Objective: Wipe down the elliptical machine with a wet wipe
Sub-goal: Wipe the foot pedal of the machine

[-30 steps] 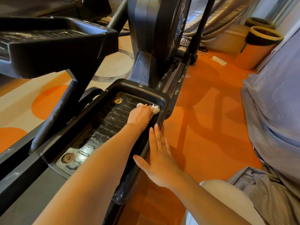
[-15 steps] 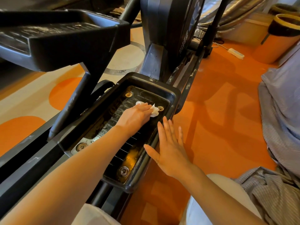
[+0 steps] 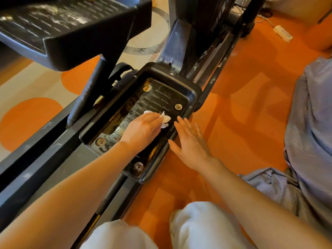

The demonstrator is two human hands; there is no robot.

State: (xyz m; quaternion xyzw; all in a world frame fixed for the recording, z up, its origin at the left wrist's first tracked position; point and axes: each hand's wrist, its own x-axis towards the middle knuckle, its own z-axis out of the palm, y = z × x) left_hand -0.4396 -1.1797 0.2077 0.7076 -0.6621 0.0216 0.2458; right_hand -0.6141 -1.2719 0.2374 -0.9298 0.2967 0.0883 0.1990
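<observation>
Wiping the black foot pedal [image 3: 190, 90] of the elliptical machine [image 3: 181, 40] with a wet wipe [image 3: 164, 119].

Left hand [image 3: 142, 130] down inside the pedal tray, fingers curled and clamped on the white wipe, pressing it on the ridged floor of the pedal, near the right wall. Bits of wipe poking out past the fingertips, just near a gold bolt [image 3: 178, 106]. Right hand [image 3: 190, 142] flat, fingers [image 3: 183, 125] straight and close together, resting on the right rim of the pedal, holding nothing. Three more bolts in the pedal corners, far left, near left and near right. Second pedal [image 3: 71, 27] up high at the far left. Orange floor [image 3: 233, 105] on the right, with a white power strip [image 3: 282, 33] far off and striped grey cloth [image 3: 312, 123] at the right edge. White knees [image 3: 201, 225] at the near edge.
</observation>
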